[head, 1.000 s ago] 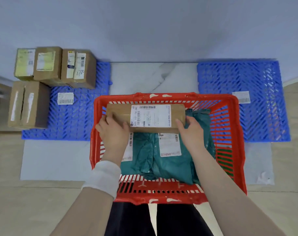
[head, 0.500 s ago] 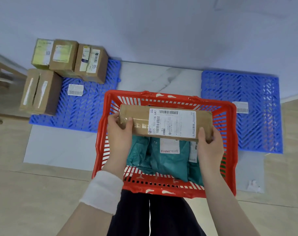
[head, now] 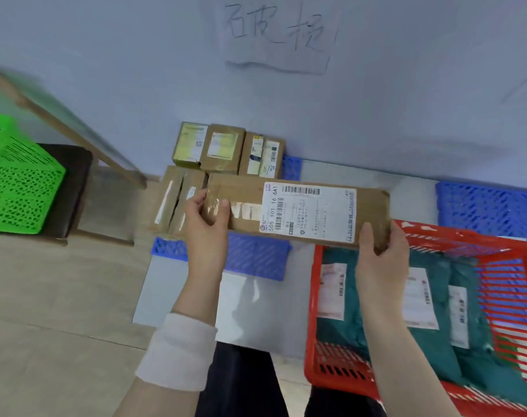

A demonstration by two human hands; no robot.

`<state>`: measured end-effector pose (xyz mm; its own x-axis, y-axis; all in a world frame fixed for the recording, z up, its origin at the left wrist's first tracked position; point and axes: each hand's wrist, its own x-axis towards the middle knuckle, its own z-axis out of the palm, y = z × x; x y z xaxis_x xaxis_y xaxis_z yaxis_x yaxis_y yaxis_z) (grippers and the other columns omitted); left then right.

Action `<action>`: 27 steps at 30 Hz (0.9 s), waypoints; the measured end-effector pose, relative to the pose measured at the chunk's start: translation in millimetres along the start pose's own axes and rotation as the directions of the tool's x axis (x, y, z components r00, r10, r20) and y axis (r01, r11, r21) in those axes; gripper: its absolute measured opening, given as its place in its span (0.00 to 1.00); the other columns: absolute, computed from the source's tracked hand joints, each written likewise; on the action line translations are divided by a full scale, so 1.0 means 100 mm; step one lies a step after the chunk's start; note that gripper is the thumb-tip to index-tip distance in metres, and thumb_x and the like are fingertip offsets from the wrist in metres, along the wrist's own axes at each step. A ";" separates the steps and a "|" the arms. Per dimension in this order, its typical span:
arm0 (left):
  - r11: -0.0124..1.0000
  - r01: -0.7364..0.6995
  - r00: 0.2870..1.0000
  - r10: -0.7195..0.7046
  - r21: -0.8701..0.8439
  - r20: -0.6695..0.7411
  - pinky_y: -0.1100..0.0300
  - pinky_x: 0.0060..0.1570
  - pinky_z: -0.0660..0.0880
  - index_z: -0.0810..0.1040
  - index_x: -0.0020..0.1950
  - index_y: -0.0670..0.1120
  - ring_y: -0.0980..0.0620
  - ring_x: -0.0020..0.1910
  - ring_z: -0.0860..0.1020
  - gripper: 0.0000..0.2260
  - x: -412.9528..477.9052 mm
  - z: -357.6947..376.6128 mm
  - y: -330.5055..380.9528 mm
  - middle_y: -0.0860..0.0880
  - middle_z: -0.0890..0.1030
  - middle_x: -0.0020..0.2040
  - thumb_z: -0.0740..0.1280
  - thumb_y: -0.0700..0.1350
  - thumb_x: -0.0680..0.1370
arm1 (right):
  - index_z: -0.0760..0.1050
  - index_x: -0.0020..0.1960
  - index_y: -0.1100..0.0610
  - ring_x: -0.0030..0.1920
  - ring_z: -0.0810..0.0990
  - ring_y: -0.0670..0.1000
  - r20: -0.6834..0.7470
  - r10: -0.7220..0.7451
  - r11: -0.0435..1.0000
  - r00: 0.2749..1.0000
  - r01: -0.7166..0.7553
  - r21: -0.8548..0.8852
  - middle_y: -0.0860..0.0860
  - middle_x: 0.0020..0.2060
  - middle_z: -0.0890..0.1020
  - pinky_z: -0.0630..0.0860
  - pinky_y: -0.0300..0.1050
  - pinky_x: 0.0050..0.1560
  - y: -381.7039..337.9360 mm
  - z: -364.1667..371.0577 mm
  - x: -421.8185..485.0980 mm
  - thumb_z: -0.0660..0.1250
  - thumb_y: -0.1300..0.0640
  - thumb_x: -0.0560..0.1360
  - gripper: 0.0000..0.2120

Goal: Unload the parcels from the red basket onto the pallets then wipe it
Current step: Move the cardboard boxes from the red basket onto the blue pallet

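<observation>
Length of the brown parcel [head: 295, 212] runs left to right across the view, the right end a little lower. Its labelled face looks up to the camera. The white label [head: 308, 213] sits on the right half, and its number, 505 101 16-6A1, is printed along the short side, so it reads sideways. You hold the parcel in the air by both ends: your left hand [head: 206, 227] curls round the taped left end, and your right hand [head: 381, 257] grips the right end. The left end is above the left blue pallet [head: 256, 260], just before the stacked boxes [head: 223, 149]; the right end is over the far left corner of the red basket [head: 311, 311], where teal bags [head: 430, 356] lie. A paper [head: 277, 34] on the wall bears handwritten characters that I cannot read surely.
</observation>
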<state>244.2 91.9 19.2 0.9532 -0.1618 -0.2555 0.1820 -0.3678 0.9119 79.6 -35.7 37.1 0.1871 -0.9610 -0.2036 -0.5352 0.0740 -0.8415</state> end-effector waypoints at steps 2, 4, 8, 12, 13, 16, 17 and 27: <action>0.999 0.032 0.999 -0.032 0.040 0.003 0.56 0.59 0.72 0.68 0.66 0.46 0.54 0.61 0.73 0.19 0.34 -0.22 -0.12 0.49 0.74 0.61 0.65 0.47 0.76 | 0.64 0.69 0.57 0.64 0.70 0.53 0.017 0.011 1.000 1.000 -0.011 -0.027 0.54 0.64 0.72 0.67 0.53 0.66 -0.07 0.40 -0.07 0.60 0.51 0.77 0.22; 0.996 0.048 0.999 -0.048 0.078 0.001 0.50 0.62 0.71 0.67 0.66 0.46 0.48 0.63 0.73 0.19 0.63 -0.36 -0.24 0.46 0.73 0.63 0.65 0.47 0.76 | 0.65 0.68 0.59 0.65 0.69 0.55 0.047 0.041 0.998 0.998 -0.039 -0.054 0.56 0.65 0.71 0.65 0.55 0.67 -0.11 0.76 -0.09 0.60 0.53 0.77 0.21; 0.981 0.053 0.996 -0.066 0.188 0.062 0.62 0.55 0.68 0.66 0.67 0.45 0.49 0.61 0.74 0.20 1.10 -0.39 -0.54 0.46 0.74 0.63 0.64 0.47 0.77 | 0.67 0.66 0.61 0.62 0.72 0.57 0.076 0.107 0.992 0.991 -0.102 -0.069 0.58 0.62 0.74 0.69 0.56 0.64 -0.03 1.32 -0.03 0.61 0.57 0.76 0.20; 0.949 0.067 0.993 -0.092 0.309 0.067 0.62 0.53 0.66 0.67 0.66 0.45 0.49 0.61 0.73 0.21 1.50 -0.23 -0.88 0.47 0.75 0.63 0.65 0.48 0.76 | 0.66 0.65 0.61 0.58 0.74 0.54 0.096 0.222 0.974 0.970 -0.214 -0.079 0.57 0.60 0.74 0.72 0.48 0.59 0.20 1.79 0.16 0.63 0.55 0.75 0.20; 0.938 0.056 0.995 -0.081 0.341 0.061 0.60 0.56 0.67 0.67 0.66 0.45 0.47 0.62 0.72 0.21 1.59 -0.18 -0.97 0.46 0.74 0.63 0.65 0.49 0.75 | 0.66 0.64 0.60 0.57 0.75 0.54 0.098 0.249 0.967 0.963 -0.242 -0.082 0.57 0.60 0.74 0.71 0.45 0.55 0.28 1.90 0.24 0.63 0.55 0.76 0.19; 0.884 0.008 0.997 -0.041 0.467 0.061 0.53 0.63 0.65 0.69 0.64 0.44 0.46 0.65 0.67 0.21 1.84 -0.01 -1.26 0.45 0.72 0.64 0.66 0.51 0.74 | 0.66 0.65 0.60 0.56 0.75 0.54 0.091 0.322 0.946 0.942 -0.316 -0.075 0.56 0.61 0.73 0.69 0.42 0.51 0.53 2.20 0.51 0.63 0.54 0.76 0.20; 0.865 -0.005 0.997 -0.034 0.501 0.070 0.53 0.66 0.62 0.69 0.64 0.44 0.45 0.66 0.65 0.22 1.92 0.06 -1.35 0.45 0.71 0.66 0.66 0.52 0.74 | 0.66 0.66 0.59 0.55 0.75 0.53 0.086 0.337 0.941 0.937 -0.332 -0.072 0.55 0.60 0.74 0.70 0.42 0.51 0.61 2.29 0.59 0.63 0.53 0.76 0.21; 0.795 -0.071 0.994 0.006 0.602 0.110 0.51 0.73 0.51 0.69 0.65 0.41 0.44 0.75 0.51 0.22 2.30 0.41 -1.78 0.41 0.55 0.76 0.66 0.51 0.75 | 0.66 0.65 0.58 0.51 0.72 0.46 0.058 0.363 0.931 0.930 -0.360 -0.056 0.52 0.58 0.74 0.67 0.38 0.50 1.04 2.79 1.01 0.67 0.52 0.73 0.23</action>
<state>421.0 83.0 -215.1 0.9220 -0.2633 -0.2840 -0.0683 -0.8323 0.5501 272.8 -50.9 -211.3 0.0280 -0.8513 -0.5239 -0.6116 0.4000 -0.6826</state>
